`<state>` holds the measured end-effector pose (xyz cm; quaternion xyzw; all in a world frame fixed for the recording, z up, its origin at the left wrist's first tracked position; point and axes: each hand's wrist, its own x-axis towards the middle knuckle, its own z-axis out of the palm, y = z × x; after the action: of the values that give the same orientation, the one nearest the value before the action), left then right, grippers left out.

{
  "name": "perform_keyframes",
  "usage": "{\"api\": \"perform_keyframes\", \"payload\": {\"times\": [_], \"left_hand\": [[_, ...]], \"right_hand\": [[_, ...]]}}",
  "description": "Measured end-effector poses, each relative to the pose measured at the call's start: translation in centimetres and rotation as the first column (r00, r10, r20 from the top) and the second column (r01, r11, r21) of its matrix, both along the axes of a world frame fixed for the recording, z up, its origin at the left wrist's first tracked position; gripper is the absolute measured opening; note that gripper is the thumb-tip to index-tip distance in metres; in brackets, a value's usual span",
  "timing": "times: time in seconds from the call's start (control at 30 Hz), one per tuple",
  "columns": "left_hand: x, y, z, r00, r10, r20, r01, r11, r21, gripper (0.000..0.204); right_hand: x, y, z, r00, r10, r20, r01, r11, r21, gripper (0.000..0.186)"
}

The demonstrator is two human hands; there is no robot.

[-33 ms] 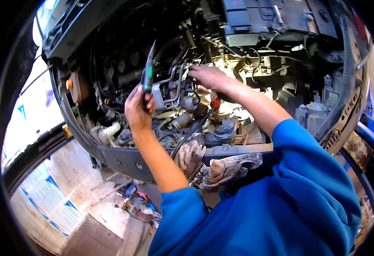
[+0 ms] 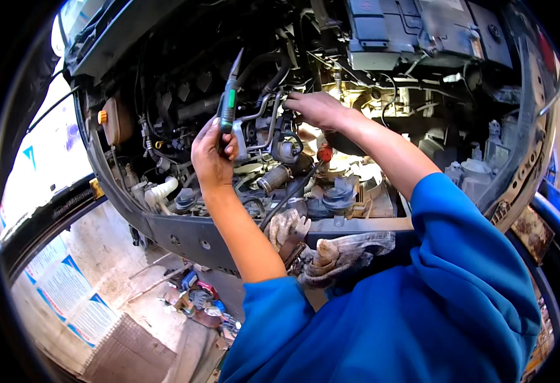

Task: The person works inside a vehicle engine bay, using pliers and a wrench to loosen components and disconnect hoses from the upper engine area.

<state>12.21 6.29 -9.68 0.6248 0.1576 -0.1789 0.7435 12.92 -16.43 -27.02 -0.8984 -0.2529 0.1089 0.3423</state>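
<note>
My left hand is closed around the lower end of what look like needle-nose pliers, with a grey tapered tip and green-and-dark grips. The tip points up and away over the open engine bay. Deeper in the bay, my right hand reaches leftward, its fingers bent at the metal pipes beside a round metal housing. What those fingertips hold is hidden among the dark parts. Just below the right hand sits a red round piece on a dark cable; bright light shines around it.
A ribbed hose lies nearer me. Dirty rags rest on the front crossmember. A car battery is at the far right, an orange-capped reservoir at left. Tools and cardboard lie on the floor at lower left.
The view has shifted slightly. My left hand and the pliers are a little higher and to the right. My right hand stays at the same pipes.
</note>
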Motion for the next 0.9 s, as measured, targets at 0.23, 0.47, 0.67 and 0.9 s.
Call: {"api": "perform_keyframes", "payload": {"times": [0.23,0.47,0.67,0.9], "left_hand": [[0.0,-0.3,-0.3,0.993,0.120,-0.004,-0.120,0.993,-0.011,0.021],[0.3,-0.6,-1.0,0.995,0.095,0.014,-0.095,0.995,-0.024,0.029],[0.7,-0.9,-1.5,0.995,0.088,-0.036,-0.089,0.995,-0.044,0.028],[0.6,-0.5,-1.8,0.995,0.082,-0.057,-0.079,0.995,0.059,0.031]], "right_hand": [[3.7,-0.9,-0.6,0.967,0.219,-0.132,-0.205,0.972,0.112,0.037],[3.8,-0.6,-1.9,0.964,0.201,-0.174,-0.165,0.965,0.202,0.036],[5.2,-0.9,-0.8,0.946,0.248,-0.210,-0.180,0.938,0.297,0.034],[5.6,-0.6,-2.6,0.930,0.268,-0.252,-0.190,0.936,0.295,0.040]]}}
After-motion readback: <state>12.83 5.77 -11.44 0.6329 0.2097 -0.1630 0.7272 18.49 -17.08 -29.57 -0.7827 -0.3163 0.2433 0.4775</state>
